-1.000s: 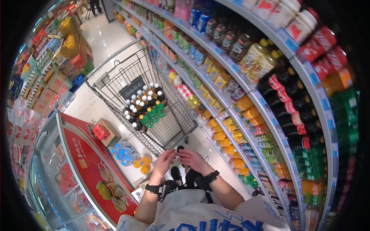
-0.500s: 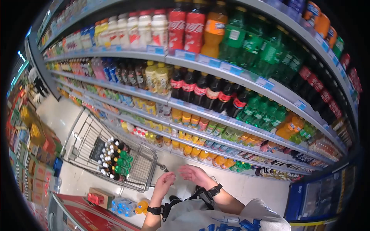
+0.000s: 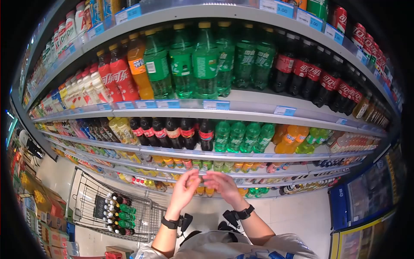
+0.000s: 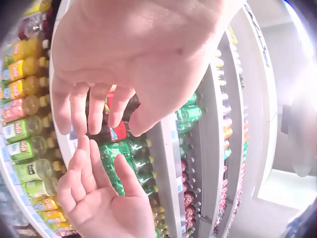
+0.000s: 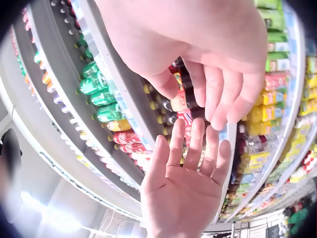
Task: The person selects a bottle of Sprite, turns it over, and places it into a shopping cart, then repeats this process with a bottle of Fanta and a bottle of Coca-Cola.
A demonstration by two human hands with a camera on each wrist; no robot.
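Both hands hover in front of the drink shelves in the head view, close together with relaxed fingers and nothing held. My left hand (image 3: 184, 192) has its palm turned inward, and my right hand (image 3: 225, 186) faces it. Behind the fingertips run the lower shelves, with dark cola bottles (image 3: 172, 133) and small green soda bottles (image 3: 222, 136) just above. Large green soda bottles (image 3: 205, 64) stand on the shelf over those. The left wrist view has the right hand (image 4: 109, 203) below the left one; in the right wrist view the left hand (image 5: 183, 198) shows its palm.
A wire shopping cart (image 3: 146, 222) stands at lower left, carrying several cola and green bottles (image 3: 126, 216). Large red-labelled cola bottles (image 3: 308, 71) fill the shelf at right. A blue-framed cooler (image 3: 340, 209) borders the aisle on the right. Pale floor tiles (image 3: 293, 213) lie below the shelves.
The head view has swung right, from the cart and aisle to face the shelves, so the cart now sits at lower left. Both hands stay close together and hold nothing.
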